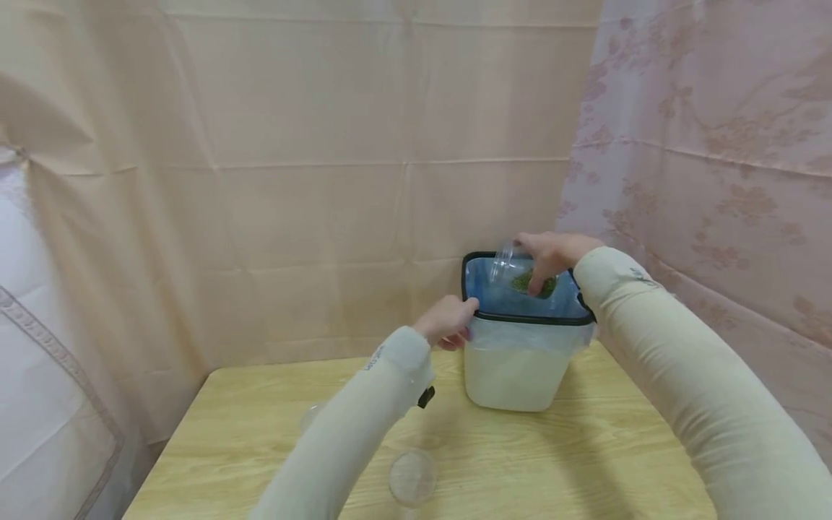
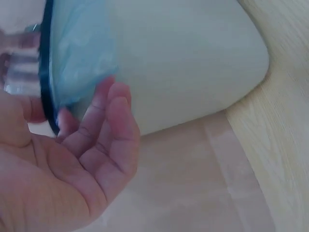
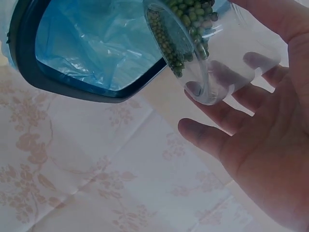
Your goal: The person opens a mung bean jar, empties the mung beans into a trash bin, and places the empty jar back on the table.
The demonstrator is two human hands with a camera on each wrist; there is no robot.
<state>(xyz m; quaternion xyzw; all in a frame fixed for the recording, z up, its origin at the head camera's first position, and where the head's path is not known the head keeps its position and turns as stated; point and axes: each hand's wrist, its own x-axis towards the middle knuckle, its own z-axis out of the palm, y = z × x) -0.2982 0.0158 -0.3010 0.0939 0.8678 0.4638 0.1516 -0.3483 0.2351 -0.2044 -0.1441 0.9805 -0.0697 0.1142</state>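
A cream-coloured bin (image 1: 513, 368) with a black rim (image 1: 533, 319) stands on the table, lined with a thin blue plastic bag (image 3: 91, 48). My left hand (image 1: 448, 319) pinches the left side of the rim, its other fingers loosely bent beside the bin's outer wall. Over the bin's opening, my right hand (image 1: 552, 253) grips a clear plastic jar (image 3: 231, 53), tilted on its side. Green beans, seemingly mung beans (image 3: 190, 19), lie inside the jar.
On the wooden table (image 1: 273, 390), a round clear lid (image 1: 413, 477) lies near the front. Another clear object (image 1: 310, 414) is mostly hidden behind the left forearm. A beige curtain (image 1: 312, 188) hangs behind, and a flowered cloth (image 1: 715, 195) on the right.
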